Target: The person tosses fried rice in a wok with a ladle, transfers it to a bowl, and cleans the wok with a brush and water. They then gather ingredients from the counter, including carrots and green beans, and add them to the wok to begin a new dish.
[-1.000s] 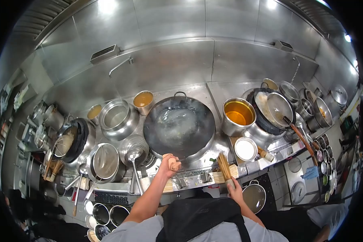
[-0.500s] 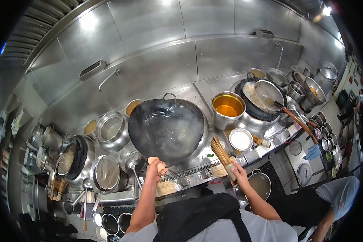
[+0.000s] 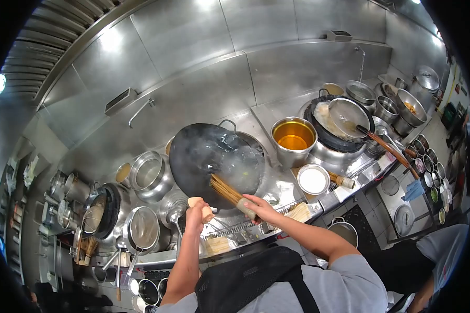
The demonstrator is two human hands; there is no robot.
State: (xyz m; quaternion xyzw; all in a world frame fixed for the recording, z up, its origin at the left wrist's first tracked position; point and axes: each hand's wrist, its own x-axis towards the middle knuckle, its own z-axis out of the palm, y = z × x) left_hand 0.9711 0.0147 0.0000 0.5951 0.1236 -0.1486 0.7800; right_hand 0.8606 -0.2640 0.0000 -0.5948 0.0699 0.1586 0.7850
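A large black wok stands tilted on the range, with water and steam inside and a loop handle at its far rim. At its near edge my left hand is closed around the near handle, with a pale orange pad or folded cloth in the grip. My right hand grips the bound end of a bamboo wok brush. The brush points left, its splayed bristle tips over the wok's inside. Steam blurs the water and some small bits in the wok.
Right of the wok stand a metal pot of amber oil, a bowl of white contents and a second wok with a strainer. To the left are a metal pot and a ladle. Another person's sleeve shows at right.
My right hand has swung the brush left, from beside the wok to over its inside. The wok has tipped and shifted slightly, while my left hand keeps its grip.
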